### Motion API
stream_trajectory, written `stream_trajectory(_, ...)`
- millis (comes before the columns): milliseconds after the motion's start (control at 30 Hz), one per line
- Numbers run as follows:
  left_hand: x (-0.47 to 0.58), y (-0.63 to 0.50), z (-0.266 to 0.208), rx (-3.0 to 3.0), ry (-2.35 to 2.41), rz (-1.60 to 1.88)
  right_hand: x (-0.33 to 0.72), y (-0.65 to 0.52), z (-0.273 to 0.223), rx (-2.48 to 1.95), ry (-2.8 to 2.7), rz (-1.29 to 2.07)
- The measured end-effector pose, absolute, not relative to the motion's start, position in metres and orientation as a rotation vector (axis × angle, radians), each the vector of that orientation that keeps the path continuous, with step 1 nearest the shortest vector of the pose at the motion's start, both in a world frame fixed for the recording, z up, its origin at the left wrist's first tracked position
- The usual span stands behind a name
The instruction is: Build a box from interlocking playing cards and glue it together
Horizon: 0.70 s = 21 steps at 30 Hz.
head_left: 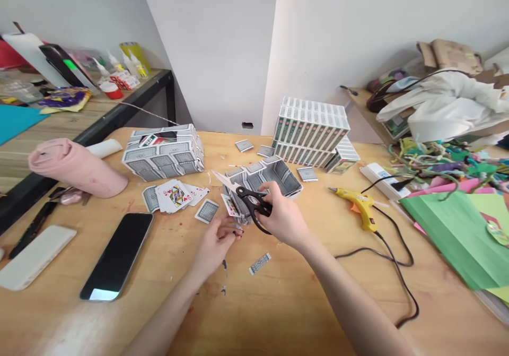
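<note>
Black-handled scissors are in my right hand, with their blades pointing to the upper left over the rim of an open box made of grey-backed playing cards. My left hand is at the near left corner of this box, fingers curled together; what they pinch, if anything, is too small to make out. A face-up card leans at the box's left side. Left of it lie a face-down card and a fanned pile of playing cards. A cut card strip lies nearer me.
A finished-looking card-covered box stands at the back left. Stacked card packs are behind the open box. A yellow glue gun and its cord lie right. A phone, a white power bank and a pink roll are left.
</note>
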State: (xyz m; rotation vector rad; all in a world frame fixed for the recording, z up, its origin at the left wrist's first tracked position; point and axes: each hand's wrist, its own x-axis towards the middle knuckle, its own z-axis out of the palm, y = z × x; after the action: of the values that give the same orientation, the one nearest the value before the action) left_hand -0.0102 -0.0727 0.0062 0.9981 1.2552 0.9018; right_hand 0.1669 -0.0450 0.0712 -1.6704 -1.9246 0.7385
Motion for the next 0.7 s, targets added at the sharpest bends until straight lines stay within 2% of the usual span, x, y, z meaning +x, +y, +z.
stream_trajectory(267,-0.006,-0.059,0.034,0.806,1.058,0.896,0.166,-0.040,0.068,-1.473,-1.778,0.809)
stream_trajectory(367,-0.003,-0.052,0.046,0.791,1.067,1.073,0.162,-0.038,0.073,-1.326,-1.521,0.884)
stream_trajectory(500,0.012,-0.039,0.063,1.015,1.047,1.373,0.152,-0.035,0.085,-1.045,-1.038,1.104)
stream_trajectory(700,0.035,-0.019,0.091,1.455,1.284,1.514,0.139,-0.039,0.086,-0.889,-0.690,1.294)
